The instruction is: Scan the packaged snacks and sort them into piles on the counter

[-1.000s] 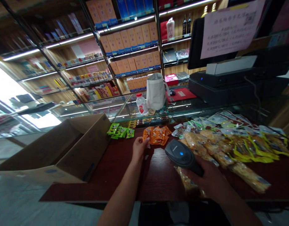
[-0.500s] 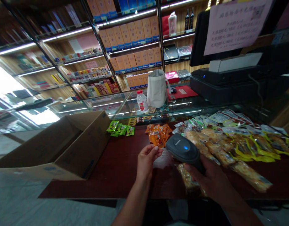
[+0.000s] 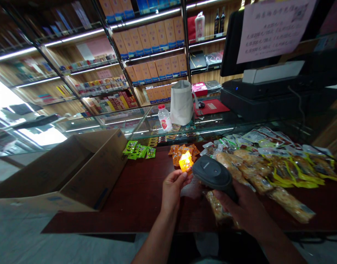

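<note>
Left thumb and fingertips of the left hand [image 3: 174,183] pinch one lit orange packet [image 3: 186,161], which is just left of the nose of the barcode scanner [image 3: 212,172] and glows brightly. Fingers of the right hand [image 3: 237,205] are wrapped around that scanner's handle. Beyond the scanner and to its left lies an orange pile [image 3: 182,149]; green packets [image 3: 141,151] sit farther left, then an open cardboard box [image 3: 98,174]. Clear-wrapped food packs [image 3: 263,186] spread out to the scanner's right.
</note>
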The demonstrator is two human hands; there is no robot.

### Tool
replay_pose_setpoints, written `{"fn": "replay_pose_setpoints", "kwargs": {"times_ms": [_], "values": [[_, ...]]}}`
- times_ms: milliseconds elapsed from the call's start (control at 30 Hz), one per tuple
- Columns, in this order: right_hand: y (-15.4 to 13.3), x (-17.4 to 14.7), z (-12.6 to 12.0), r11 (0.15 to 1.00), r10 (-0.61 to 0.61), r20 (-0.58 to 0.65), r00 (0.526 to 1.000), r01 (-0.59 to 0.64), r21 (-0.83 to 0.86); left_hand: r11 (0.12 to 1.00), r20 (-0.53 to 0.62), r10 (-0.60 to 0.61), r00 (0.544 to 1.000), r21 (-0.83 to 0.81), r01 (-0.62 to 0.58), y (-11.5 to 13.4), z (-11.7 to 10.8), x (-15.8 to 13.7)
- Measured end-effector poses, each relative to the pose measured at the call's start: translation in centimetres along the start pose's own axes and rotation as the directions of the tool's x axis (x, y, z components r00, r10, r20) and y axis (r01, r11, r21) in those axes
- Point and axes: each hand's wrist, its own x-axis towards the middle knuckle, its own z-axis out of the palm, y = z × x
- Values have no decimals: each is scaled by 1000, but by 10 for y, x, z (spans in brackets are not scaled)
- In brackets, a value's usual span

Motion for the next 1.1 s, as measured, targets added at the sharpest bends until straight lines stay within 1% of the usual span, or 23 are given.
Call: {"fn": "replay_pose_setpoints", "kwargs": {"times_ms": [100,200,300,367,433,533,600,667,800,867,967,1100], "values": [[0,1,0,1000,1,-3,1000,-1,9,1000,-3,2,1000,-15,-2,-3,-2,0],[1,1,-1,999,28,4,1000,-28,20,1000,-16,12,1000,-7,-12,-2,-13,13],[4,1,-2,999,36,30,999,-36,3,1000,-104,0,995,24,3,8,-33,45],[6,1,-3,1000,26,33,999,-26,-18,998,-181,-26,983,54,36,19,-49,74],[9,1,-3,1000,16,38,999,-15,-22,996,-222,-39,974,75,57,30,-64,104],[9,1,-1,1000,-6,7,1000,6,7,988,-252,-72,965,117,104,42,-81,140],[7,1,0,999,-35,-36,999,36,27,982,-247,-92,965,140,130,45,-88,156],[5,1,0,998,-47,-50,998,49,46,977,-235,-108,966,155,147,45,-93,167],[5,1,-1,998,-26,-41,999,28,52,973,-226,-123,966,166,163,42,-99,182],[6,0,-2,998,-43,-49,998,44,34,973,-226,-122,966,164,161,40,-101,185],[9,1,-2,998,-56,-62,997,56,9,974,-217,-120,969,160,157,38,-104,181],[8,2,-2,997,-73,-54,996,74,16,971,-201,-137,970,165,171,35,-106,168]]}}
